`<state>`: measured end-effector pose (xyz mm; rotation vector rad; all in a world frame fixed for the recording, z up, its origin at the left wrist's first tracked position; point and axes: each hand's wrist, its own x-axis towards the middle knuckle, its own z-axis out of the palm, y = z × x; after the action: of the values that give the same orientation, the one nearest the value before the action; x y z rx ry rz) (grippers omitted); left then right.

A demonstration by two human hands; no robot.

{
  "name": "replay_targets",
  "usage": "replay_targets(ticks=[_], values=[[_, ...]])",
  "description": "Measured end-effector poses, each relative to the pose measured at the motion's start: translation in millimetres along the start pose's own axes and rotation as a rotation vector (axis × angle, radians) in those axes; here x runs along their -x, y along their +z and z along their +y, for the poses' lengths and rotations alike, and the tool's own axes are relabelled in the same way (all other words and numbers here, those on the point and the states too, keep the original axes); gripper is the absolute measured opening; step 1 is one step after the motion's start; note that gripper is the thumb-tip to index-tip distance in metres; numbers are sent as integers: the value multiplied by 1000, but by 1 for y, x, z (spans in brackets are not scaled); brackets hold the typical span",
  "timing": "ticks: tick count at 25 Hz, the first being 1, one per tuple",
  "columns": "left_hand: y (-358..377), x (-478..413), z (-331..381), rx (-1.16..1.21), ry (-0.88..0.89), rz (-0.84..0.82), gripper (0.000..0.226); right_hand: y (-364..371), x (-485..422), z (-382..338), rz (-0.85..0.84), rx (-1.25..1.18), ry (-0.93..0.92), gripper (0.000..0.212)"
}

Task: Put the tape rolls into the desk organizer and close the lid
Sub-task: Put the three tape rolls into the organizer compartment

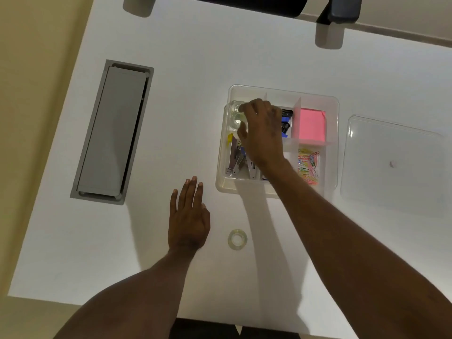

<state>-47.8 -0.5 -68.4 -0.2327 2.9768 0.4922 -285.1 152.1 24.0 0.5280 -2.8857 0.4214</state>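
The clear desk organizer (318, 97) stands open at the middle right of the white desk. My right hand (263, 133) reaches into its back-left compartment, thumb and forefinger pinched around a clear tape roll (236, 119). A second clear roll (235, 107) lies just behind it in the same compartment. Another tape roll (237, 239) lies flat on the desk near the front, between my two arms. My left hand (189, 216) rests flat on the desk to the left of that roll, fingers spread and holding nothing. The clear lid (391, 162) lies flat to the right of the organizer.
Other compartments hold pink sticky notes (311, 123), coloured paper clips (308, 167), metal staplers (236, 159) and blue and black clips (285, 124). A grey cable hatch (110, 133) is set into the desk at the left. A chair (342, 11) stands beyond the far edge.
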Motion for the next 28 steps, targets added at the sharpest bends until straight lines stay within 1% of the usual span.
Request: replay_targets(ticks=[2,4,8,10,12,13,16,18,19,21,24,26,28], values=[[0,1,1,1,7,7,58,-7,23,-15,40,-89,-16,26],[0,1,0,-5,7,5,57,-11,50,-25,44,-165,-5,20],[0,1,0,-18,0,0,56,-17,109,-32,25,-368,69,16],[0,1,0,-13,4,0,57,-21,141,-36,-15,-460,104,14],[-1,0,0,-5,5,3,58,-21,175,-38,-108,-483,133,20],[-1,1,0,-1,5,8,58,-20,191,-38,-179,-478,158,27],[-1,2,0,15,11,21,58,-17,232,-39,-385,-430,246,55],[-1,3,0,27,13,25,59,-15,252,-40,-456,-384,254,70],[-2,3,0,28,12,24,60,-15,259,-41,-480,-365,250,74],[-2,3,0,29,9,23,60,-13,268,-41,-500,-341,233,75],[-3,3,1,34,5,20,61,-11,271,-38,-504,-359,217,65],[-3,3,1,45,7,22,61,-12,266,-36,-481,-407,230,61],[-3,3,1,50,9,22,60,-16,253,-35,-414,-445,236,61]])
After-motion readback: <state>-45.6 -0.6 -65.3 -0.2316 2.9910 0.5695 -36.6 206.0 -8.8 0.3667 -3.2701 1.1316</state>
